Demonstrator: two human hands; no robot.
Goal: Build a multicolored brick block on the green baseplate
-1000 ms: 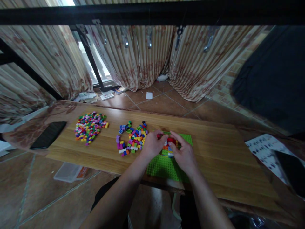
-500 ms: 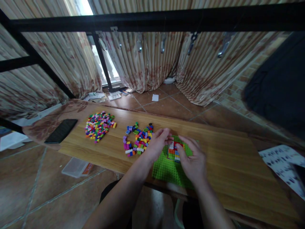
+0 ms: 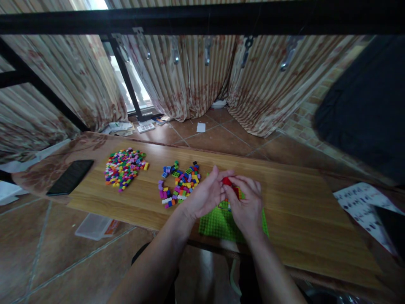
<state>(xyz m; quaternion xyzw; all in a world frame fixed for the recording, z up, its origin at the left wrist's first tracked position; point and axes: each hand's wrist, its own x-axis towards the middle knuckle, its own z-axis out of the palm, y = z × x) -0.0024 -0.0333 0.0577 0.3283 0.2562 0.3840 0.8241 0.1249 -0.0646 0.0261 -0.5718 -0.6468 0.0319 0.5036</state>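
Observation:
A green studded baseplate [image 3: 218,223] lies on the wooden board [image 3: 300,211] in front of me, with a small build of coloured bricks mostly hidden under my hands. My left hand [image 3: 204,196] and my right hand [image 3: 247,202] meet above the plate, fingers pinched together on a red brick [image 3: 226,181] held between them. A loose cluster of coloured bricks [image 3: 179,188] lies just left of my left hand. A denser pile of small bricks [image 3: 123,166] sits farther left.
A black phone [image 3: 69,177] lies at the board's left end. A printed sheet [image 3: 363,204] sits at the right. Striped curtains [image 3: 190,80] and a black frame bar [image 3: 202,19] stand beyond. A clear plastic box [image 3: 95,226] lies on the tiled floor.
My hands have lifted off the brick build on the plate and come together, now holding a red brick between the fingertips. The view has shifted slightly.

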